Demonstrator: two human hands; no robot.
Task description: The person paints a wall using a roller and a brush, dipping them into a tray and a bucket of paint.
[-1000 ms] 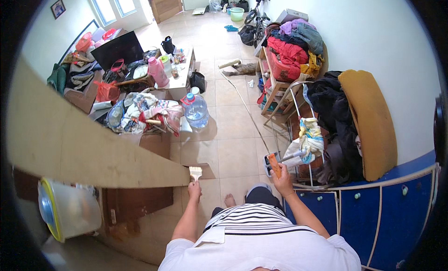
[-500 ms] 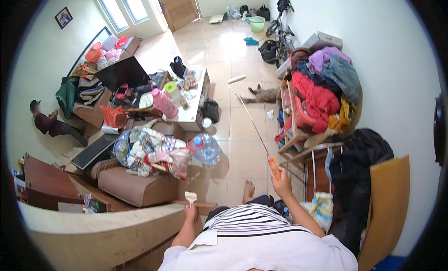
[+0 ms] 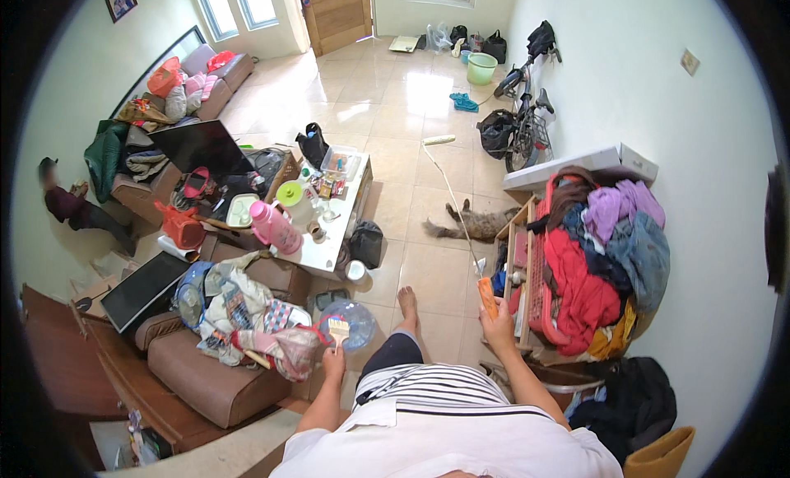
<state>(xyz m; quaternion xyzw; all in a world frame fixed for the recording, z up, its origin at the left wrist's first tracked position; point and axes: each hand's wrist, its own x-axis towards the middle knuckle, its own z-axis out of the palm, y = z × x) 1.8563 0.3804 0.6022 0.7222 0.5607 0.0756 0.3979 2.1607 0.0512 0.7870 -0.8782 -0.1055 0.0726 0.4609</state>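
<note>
My right hand (image 3: 498,328) is closed round the orange handle of a paint roller (image 3: 487,297). Its long thin rod reaches forward over the tiles to a pale roller sleeve (image 3: 439,139). Lower on the left, my left hand (image 3: 333,361) grips a flat paintbrush (image 3: 338,330) with its bristles pointing up. Behind the brush, a clear blue-tinted water jug (image 3: 355,323) stands on the floor, partly hidden by it. One bare foot (image 3: 407,301) shows ahead of me.
Right of me, heaped clothes (image 3: 580,272) fill a basket on a wooden rack. A cat (image 3: 485,223) lies by it. To the left are a cluttered white table (image 3: 325,251), a brown sofa (image 3: 214,379) and a person (image 3: 74,206). A bicycle (image 3: 527,132) leans along the right wall.
My view has moved forward into the room; the table, sofa and clothes rack come nearer. One leg has stepped ahead. Both hands keep hold of the brush and roller.
</note>
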